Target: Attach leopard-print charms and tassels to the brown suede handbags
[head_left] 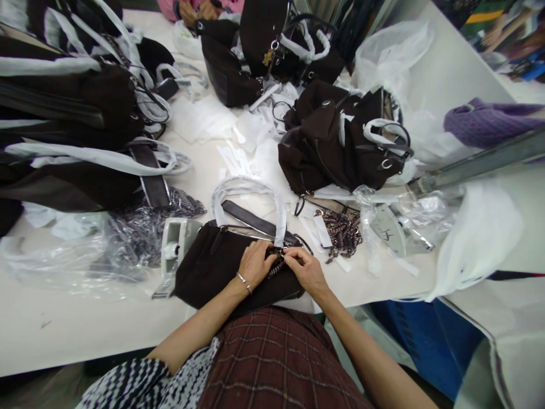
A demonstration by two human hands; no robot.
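Observation:
A dark brown handbag (208,264) lies at the table's front edge, its wrapped white handle (249,182) standing up behind it. My left hand (256,264), with a silver bracelet at the wrist, rests on the bag, thumb and fingers closed near a metal ring at the handle's right base. From the right, my right hand (305,270) pinches at the same ring. A braided cord tassel (276,267) hangs between the hands, partly covered by the fingers. What the left fingertips hold is too small to tell.
Wrapped bags (85,108) are stacked at the left, more brown bags (336,142) behind. Braided tassels (344,230) lie right of the bag, a grey dispenser (176,244) left. A person's hands (198,11) show at the far side.

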